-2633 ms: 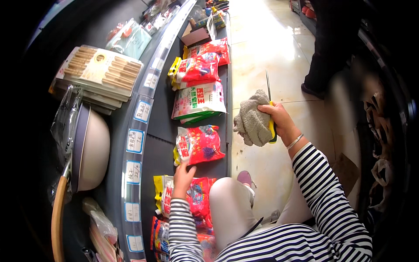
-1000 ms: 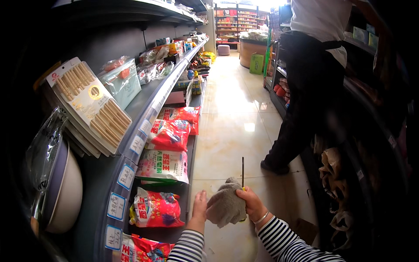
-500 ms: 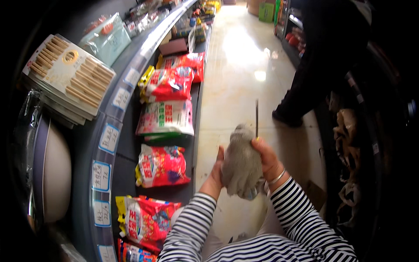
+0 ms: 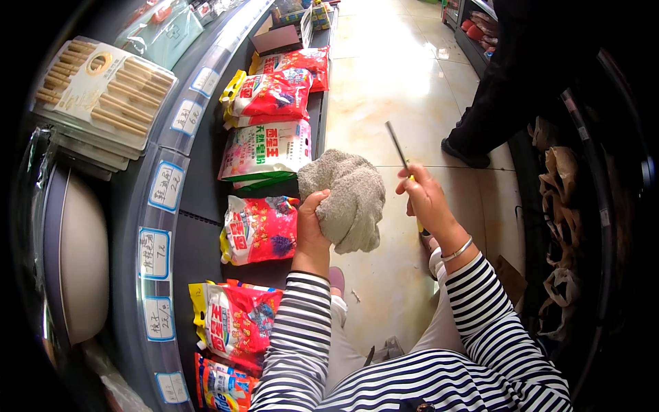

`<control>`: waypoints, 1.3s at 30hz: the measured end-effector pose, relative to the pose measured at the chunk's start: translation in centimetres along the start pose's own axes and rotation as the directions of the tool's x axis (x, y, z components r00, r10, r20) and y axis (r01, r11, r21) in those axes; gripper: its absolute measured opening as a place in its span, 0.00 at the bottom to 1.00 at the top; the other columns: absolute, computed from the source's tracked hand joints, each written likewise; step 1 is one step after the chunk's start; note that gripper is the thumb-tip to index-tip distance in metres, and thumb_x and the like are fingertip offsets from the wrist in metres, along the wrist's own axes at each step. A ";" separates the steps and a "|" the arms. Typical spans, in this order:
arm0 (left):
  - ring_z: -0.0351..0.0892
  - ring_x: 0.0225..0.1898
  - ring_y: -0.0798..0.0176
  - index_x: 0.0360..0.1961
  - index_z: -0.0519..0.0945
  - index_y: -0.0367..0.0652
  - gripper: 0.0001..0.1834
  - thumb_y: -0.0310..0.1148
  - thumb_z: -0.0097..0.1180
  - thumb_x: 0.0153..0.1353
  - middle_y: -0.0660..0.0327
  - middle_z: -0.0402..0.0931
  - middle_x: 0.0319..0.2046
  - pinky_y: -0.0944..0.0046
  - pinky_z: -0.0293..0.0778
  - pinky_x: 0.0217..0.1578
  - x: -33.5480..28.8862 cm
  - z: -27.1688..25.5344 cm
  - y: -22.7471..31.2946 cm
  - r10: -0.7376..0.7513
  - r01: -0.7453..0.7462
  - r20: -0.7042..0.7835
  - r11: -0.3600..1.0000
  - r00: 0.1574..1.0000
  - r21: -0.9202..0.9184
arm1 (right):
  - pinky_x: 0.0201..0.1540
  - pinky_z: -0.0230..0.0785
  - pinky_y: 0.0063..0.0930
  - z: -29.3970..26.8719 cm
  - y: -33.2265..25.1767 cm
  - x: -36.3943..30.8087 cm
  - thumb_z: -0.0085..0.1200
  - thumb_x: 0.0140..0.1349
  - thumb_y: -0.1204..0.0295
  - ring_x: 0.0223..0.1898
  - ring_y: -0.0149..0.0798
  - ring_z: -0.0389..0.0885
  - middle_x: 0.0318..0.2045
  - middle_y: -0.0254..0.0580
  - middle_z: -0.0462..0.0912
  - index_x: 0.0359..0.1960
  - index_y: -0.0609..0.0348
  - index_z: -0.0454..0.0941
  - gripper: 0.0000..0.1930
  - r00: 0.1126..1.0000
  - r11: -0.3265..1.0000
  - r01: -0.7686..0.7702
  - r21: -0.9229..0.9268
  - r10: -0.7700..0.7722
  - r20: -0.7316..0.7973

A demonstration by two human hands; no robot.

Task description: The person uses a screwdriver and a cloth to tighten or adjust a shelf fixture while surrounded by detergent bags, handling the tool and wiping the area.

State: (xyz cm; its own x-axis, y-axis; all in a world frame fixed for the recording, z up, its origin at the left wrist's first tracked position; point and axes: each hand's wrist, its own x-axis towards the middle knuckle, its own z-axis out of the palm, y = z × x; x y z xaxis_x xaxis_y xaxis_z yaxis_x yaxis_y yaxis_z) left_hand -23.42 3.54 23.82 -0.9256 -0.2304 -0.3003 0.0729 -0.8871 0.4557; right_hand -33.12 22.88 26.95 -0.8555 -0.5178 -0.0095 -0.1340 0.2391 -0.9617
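My left hand (image 4: pixel 314 230) grips a bunched-up grey cloth (image 4: pixel 350 196), its thumb pressed on the near side. The cloth is thick, like a towel, and hangs in folds above the aisle floor. To its right, apart from the cloth, my right hand (image 4: pixel 429 199) is closed round a slim tool (image 4: pixel 397 145). A narrow dark metal shaft sticks up and left from the fingers, and a bit of yellow handle shows at the palm. Whether it is a screwdriver or a blade I cannot tell.
On my left, a dark shelf (image 4: pixel 199 240) carries red bags (image 4: pixel 259 230) and a white-and-green bag (image 4: pixel 268 151). Chopstick packs (image 4: pixel 110 86) and a pale bowl (image 4: pixel 86 261) sit higher up. A person in dark clothes (image 4: pixel 494 89) stands ahead right, beside shelving with brown bags (image 4: pixel 559 175).
My hands have drawn apart. The cloth has moved up and left with my left hand; my right hand has come off it with the tool, which now tilts left.
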 end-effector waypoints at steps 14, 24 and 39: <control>0.79 0.33 0.60 0.40 0.76 0.33 0.18 0.24 0.51 0.44 0.56 0.78 0.33 0.62 0.76 0.38 -0.6 -0.5 0.2 0.082 -0.079 -0.003 0.965 0.997 0.250 | 0.22 0.66 0.22 -0.2 -0.5 -0.7 0.44 0.63 0.64 0.17 0.27 0.68 0.22 0.35 0.76 0.48 0.58 0.73 0.16 0.843 0.976 -0.145 -0.163 0.208 0.495; 0.79 0.36 0.57 0.42 0.75 0.32 0.21 0.27 0.51 0.44 0.53 0.78 0.34 0.60 0.75 0.41 -0.3 -0.6 0.4 0.015 -0.018 0.022 0.990 1.000 0.139 | 0.23 0.67 0.23 -0.5 -0.4 -0.8 0.43 0.61 0.65 0.18 0.27 0.70 0.21 0.36 0.76 0.45 0.57 0.76 0.16 0.862 0.974 -0.096 -0.206 0.185 0.473; 0.78 0.40 0.51 0.43 0.73 0.30 0.22 0.30 0.50 0.45 0.49 0.77 0.37 0.55 0.73 0.46 -0.8 -0.5 1.6 -0.030 0.030 0.029 0.999 0.999 0.026 | 0.21 0.65 0.16 0.0 -0.2 -0.8 0.46 0.62 0.69 0.17 0.23 0.69 0.22 0.34 0.77 0.45 0.60 0.76 0.13 0.854 0.973 -0.226 0.041 0.177 0.489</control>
State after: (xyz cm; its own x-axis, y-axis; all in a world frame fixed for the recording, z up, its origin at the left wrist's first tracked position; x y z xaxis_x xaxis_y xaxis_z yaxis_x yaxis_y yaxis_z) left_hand -22.39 2.09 24.31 -0.9376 -0.1918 -0.2900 0.0358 -0.8829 0.4682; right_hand -32.44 23.25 27.20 -0.5100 -0.8013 -0.3127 0.0835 0.3157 -0.9452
